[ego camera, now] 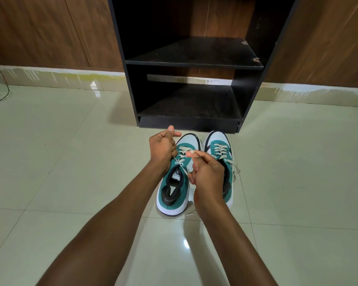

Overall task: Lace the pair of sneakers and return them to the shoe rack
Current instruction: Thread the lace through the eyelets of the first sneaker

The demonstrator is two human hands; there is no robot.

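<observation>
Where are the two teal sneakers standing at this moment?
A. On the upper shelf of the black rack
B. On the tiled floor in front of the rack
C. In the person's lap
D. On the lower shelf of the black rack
B: both sneakers stand side by side on the tiled floor, just before the black rack.

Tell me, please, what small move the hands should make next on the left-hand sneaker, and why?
Probably draw both lace ends snug: the left hand and right hand each pinch the lace of the left sneaker, whose upper eyelets look unthreaded; the right sneaker appears laced.
</observation>
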